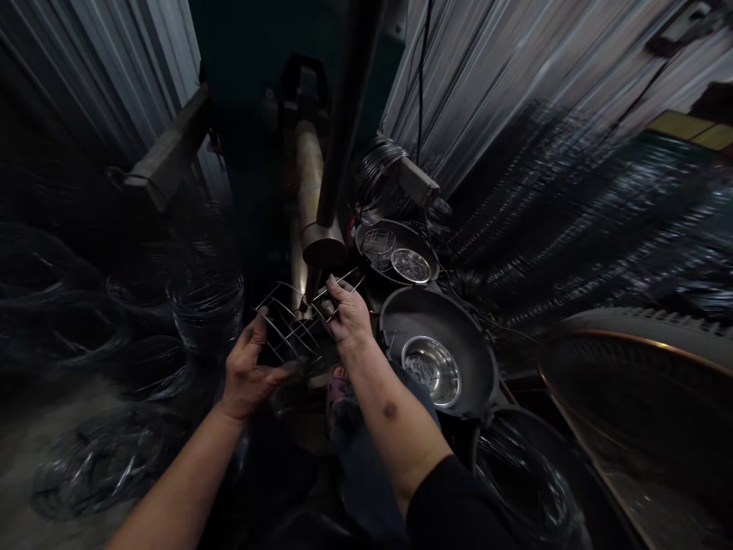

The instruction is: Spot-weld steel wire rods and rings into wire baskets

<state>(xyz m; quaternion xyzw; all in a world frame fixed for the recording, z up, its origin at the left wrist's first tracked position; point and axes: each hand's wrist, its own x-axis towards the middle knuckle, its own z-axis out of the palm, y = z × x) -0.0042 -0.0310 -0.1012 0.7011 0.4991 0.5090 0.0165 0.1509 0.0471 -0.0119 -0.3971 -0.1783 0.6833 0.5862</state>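
Observation:
Both hands hold a small wire rack (292,317) made of thin metal rods, just under the round end of a metal machine post (321,248). My left hand (249,370) cups the rack's near left edge, thumb on top and fingers below. My right hand (347,313) pinches the rods on the rack's far right side. The rack is tilted, its right end higher.
Two dark round pans sit to the right: the nearer pan (458,321) holds a shiny steel bowl (432,368), the farther pan (401,233) holds a wire piece and a small dish. Coils of wire (206,305) lie left. Stacked wire parts (573,214) fill the right.

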